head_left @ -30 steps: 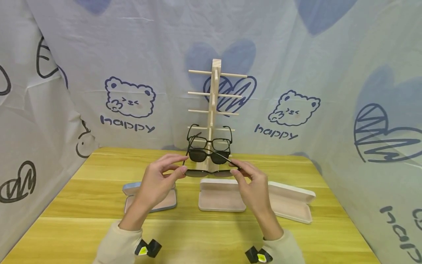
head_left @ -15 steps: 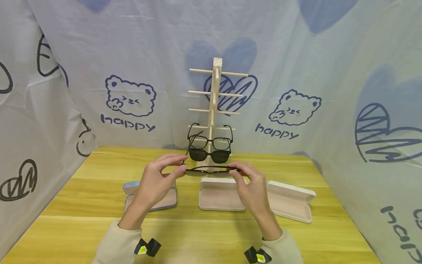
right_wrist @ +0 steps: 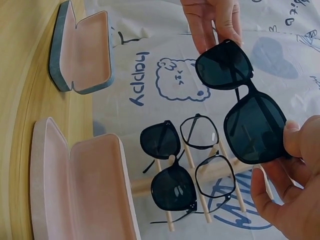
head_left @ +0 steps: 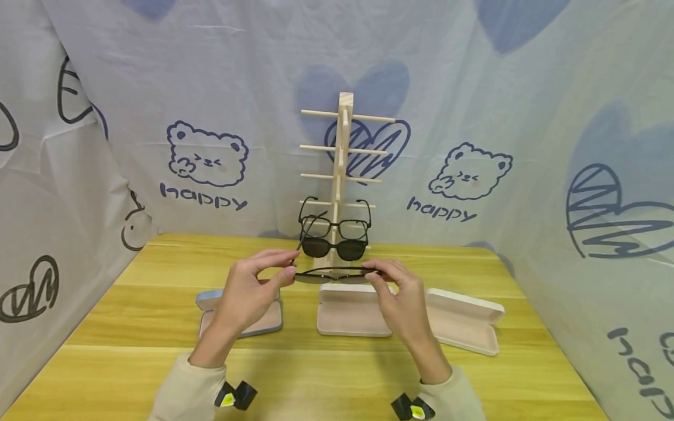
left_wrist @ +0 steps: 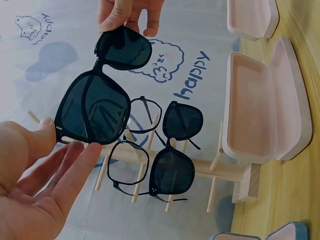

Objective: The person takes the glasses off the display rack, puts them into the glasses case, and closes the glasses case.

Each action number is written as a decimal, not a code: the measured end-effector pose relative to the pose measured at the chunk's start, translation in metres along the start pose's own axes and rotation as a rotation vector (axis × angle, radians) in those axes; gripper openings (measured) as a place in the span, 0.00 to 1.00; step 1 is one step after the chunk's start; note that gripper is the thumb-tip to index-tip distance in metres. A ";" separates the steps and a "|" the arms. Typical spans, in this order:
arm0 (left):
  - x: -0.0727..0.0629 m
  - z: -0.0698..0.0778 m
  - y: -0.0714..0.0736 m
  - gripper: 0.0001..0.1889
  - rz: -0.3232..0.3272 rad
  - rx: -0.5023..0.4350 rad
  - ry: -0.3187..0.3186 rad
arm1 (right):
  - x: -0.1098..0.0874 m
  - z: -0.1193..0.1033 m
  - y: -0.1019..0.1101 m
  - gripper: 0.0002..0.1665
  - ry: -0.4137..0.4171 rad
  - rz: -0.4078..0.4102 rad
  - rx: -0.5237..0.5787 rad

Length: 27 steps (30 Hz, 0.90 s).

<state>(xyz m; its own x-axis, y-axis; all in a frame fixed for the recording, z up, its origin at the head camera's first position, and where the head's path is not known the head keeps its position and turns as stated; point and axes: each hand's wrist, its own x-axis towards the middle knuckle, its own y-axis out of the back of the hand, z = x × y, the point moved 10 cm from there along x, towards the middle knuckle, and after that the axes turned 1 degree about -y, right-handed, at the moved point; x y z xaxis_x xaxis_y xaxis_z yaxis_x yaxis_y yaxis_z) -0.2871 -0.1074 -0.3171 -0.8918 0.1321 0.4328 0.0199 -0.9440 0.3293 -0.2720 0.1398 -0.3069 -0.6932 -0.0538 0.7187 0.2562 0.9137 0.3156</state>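
Black sunglasses (head_left: 313,279) with dark lenses are held level in front of the wooden stand by both hands. My left hand (head_left: 251,292) pinches their left end between thumb and fingers, and the left temple arm points up and away. At the other end my right hand (head_left: 402,295) pinches the frame by the hinge; the right temple arm lies folded across behind the lenses. On the stand (head_left: 343,134), clear-lens glasses (head_left: 353,230) hang above a second pair of sunglasses (head_left: 350,250). In the left wrist view the held sunglasses' lenses (left_wrist: 95,107) face the camera.
Three glasses cases lie open on the wooden table (head_left: 305,380): a blue one (head_left: 263,321) partly behind the left hand, a pale one (head_left: 354,320) in the middle and another pale one (head_left: 466,333) at right. A printed cloth (head_left: 253,70) hangs behind the stand.
The right temple arm of the held sunglasses has swung inward from a slant to lie along the frame. My right hand has shifted slightly left; my left hand is almost still.
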 end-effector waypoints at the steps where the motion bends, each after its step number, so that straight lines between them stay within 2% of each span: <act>1: 0.000 0.000 0.000 0.16 0.004 0.001 -0.002 | 0.000 0.000 0.000 0.08 0.003 -0.001 0.001; 8: -0.002 0.003 -0.002 0.16 0.031 0.035 -0.051 | -0.001 0.002 -0.003 0.08 0.008 -0.007 -0.001; 18: -0.005 0.006 0.000 0.15 0.063 0.060 -0.086 | -0.002 0.002 -0.005 0.09 0.024 -0.006 -0.009; 27: -0.006 0.004 -0.001 0.15 0.073 0.057 -0.099 | -0.003 0.003 -0.007 0.09 0.006 -0.020 0.004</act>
<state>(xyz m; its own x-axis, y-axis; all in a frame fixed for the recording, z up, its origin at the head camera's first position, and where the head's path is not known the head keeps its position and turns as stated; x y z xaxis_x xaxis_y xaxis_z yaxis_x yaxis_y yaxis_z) -0.2801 -0.1065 -0.3163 -0.8382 0.0958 0.5369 0.1109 -0.9340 0.3397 -0.2735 0.1345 -0.3129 -0.6943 -0.0743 0.7158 0.2398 0.9139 0.3275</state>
